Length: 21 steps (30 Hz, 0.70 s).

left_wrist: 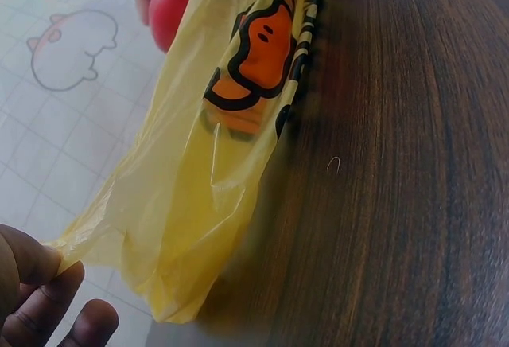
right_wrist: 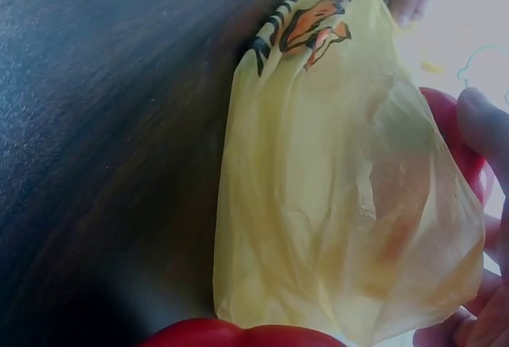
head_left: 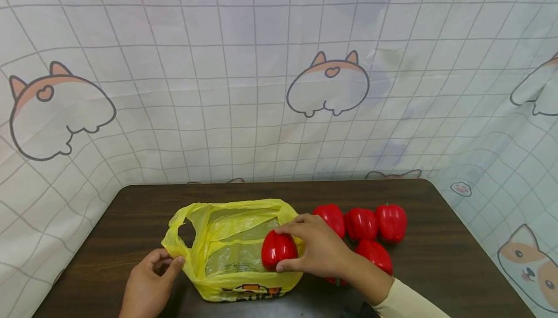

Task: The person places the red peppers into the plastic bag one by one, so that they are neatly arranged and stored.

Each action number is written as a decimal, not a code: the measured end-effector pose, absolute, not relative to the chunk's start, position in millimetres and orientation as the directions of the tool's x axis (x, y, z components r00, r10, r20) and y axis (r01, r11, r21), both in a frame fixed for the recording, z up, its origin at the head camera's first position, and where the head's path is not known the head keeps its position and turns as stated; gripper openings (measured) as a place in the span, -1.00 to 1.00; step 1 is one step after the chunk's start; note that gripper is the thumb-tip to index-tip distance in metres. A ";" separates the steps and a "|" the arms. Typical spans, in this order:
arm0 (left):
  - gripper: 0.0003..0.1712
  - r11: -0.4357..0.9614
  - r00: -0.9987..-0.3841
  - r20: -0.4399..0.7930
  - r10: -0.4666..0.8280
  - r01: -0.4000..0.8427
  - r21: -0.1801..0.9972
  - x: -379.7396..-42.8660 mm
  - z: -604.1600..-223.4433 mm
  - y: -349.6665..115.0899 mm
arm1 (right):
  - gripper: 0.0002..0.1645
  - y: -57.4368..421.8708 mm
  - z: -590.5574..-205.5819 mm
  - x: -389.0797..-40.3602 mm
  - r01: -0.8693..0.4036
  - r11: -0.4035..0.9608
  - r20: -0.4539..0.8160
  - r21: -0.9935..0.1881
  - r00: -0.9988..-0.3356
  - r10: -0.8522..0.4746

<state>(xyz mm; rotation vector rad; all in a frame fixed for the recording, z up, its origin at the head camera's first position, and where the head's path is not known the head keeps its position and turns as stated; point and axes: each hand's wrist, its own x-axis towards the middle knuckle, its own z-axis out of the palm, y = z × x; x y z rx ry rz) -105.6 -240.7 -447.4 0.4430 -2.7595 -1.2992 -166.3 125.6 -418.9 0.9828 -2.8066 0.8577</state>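
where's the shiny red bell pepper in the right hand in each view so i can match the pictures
Head: shiny red bell pepper, low, near centre, at the mouth of the yellow plastic bag, in the right hand.
Left wrist: pepper at the top edge, left of centre, partly behind the bag.
Right wrist: pepper near the right edge, partly covered by bag and hand.
Shared landmark: orange-and-black print on the bag.

Clock centre: bag (head_left: pixel 244 278), on the desk (head_left: pixel 440 274). At 3 o'clock: one pepper (head_left: pixel 278 250) at the bag's mouth, in the right hand (head_left: pixel 320 245); farther out, clustered peppers (head_left: pixel 361 224). At 8 o'clock: left hand (head_left: pixel 150 284), on the handle (head_left: pixel 172 235). At 12 o'clock: backdrop (head_left: pixel 261 134), behind the desk.
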 end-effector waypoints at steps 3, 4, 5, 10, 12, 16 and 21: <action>-0.47 0.604 -0.956 -0.065 -0.287 -0.233 0.762 -105.7 -447.1 -240.1 | -0.24 126.5 -419.4 -166.5 -0.587 0.654 0.213 -0.477 -0.799 -0.563; -0.49 0.605 -0.954 -0.065 -0.292 -0.237 0.760 -105.9 -446.9 -239.8 | -0.24 126.9 -419.4 -166.3 -0.586 0.656 0.208 -0.476 -0.799 -0.564; -0.51 0.606 -0.954 -0.063 -0.294 -0.238 0.759 -105.9 -446.6 -239.4 | -0.24 127.3 -419.3 -166.1 -0.585 0.658 0.202 -0.474 -0.800 -0.565; -0.53 0.612 -0.952 -0.058 -0.299 -0.238 0.754 -106.0 -446.0 -238.8 | -0.24 129.1 -420.5 -165.8 -0.588 0.661 0.183 -0.465 -0.795 -0.579; -0.55 0.612 -0.953 -0.059 -0.298 -0.238 0.754 -105.9 -446.1 -238.8 | -0.25 129.4 -421.5 -166.1 -0.600 0.662 0.176 -0.449 -0.786 -0.593; -0.53 0.613 -0.953 -0.066 -0.295 -0.242 0.752 -106.3 -446.6 -238.9 | -0.31 129.7 -424.7 -167.2 -0.625 0.664 0.138 -0.410 -0.762 -0.632; -0.49 0.614 -0.954 -0.070 -0.292 -0.243 0.751 -107.3 -447.7 -238.8 | -0.41 130.2 -425.2 -167.4 -0.642 0.668 0.132 -0.377 -0.751 -0.647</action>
